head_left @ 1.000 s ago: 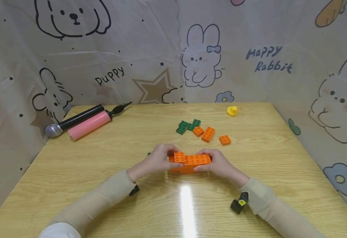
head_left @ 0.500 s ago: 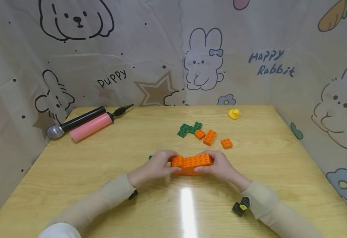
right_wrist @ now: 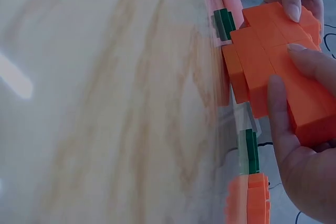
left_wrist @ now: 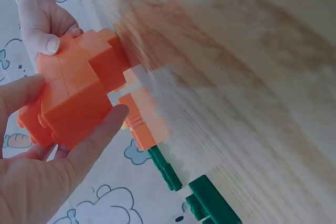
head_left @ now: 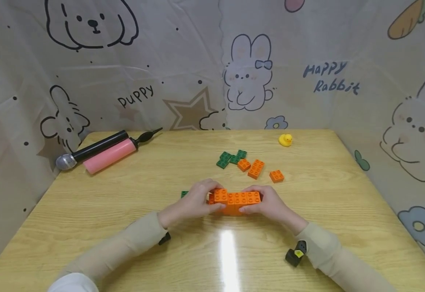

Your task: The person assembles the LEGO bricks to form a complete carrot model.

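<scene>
While left hand [head_left: 197, 198] grips orange brick assembly [head_left: 234, 200], right hand [head_left: 269, 202] grips opposite end.

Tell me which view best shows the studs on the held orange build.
The head view: the studs of the orange build face the camera. The left wrist view shows only a few, in profile; the right wrist, mainly smooth faces.

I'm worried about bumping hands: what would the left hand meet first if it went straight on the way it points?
The orange brick build that the left hand grips; past it, probably the right hand at the other end, though depth is unclear.
</scene>
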Demonstrator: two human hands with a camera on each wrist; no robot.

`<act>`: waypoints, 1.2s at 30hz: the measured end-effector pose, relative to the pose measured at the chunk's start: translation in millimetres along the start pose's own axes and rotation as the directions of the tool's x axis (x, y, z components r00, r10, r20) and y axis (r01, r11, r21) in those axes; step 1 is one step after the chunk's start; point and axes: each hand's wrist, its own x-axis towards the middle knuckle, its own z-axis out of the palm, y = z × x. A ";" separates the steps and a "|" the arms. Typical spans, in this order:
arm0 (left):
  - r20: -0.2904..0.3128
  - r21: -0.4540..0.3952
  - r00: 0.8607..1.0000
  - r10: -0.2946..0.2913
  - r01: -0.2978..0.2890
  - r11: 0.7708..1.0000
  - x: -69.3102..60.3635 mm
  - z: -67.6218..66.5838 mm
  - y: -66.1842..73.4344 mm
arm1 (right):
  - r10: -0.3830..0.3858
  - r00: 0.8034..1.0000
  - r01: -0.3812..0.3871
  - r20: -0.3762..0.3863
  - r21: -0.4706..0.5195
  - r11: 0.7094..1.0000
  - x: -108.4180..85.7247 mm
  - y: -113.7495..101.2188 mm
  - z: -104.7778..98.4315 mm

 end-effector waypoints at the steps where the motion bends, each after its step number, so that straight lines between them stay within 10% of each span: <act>1: -0.004 -0.002 1.000 -0.005 0.005 1.000 0.2 0.6 0.4 | 0.004 1.000 -0.004 -0.001 -0.003 1.000 0.1 -0.3 -0.3; 16: 0.043 -0.059 0.998 -0.046 0.049 0.997 2.8 4.8 2.8 | -0.044 0.999 0.046 0.027 -0.094 0.994 -1.1 0.6 -5.2; 23: 0.045 -0.109 0.997 -0.057 0.062 0.992 -2.7 5.8 -2.6 | -0.131 0.981 0.152 0.140 -0.155 0.976 -2.7 -3.4 -44.2; 32: 0.029 -0.148 0.996 -0.090 0.093 0.985 -5.2 3.3 -7.6 | -0.013 0.987 -0.040 -0.161 -0.318 0.947 7.1 14.9 -95.6; 36: 0.035 -0.171 0.993 -0.111 0.115 0.978 -3.7 2.0 -9.6 | 0.038 0.984 -0.100 -0.172 -0.375 0.922 17.6 20.2 -99.7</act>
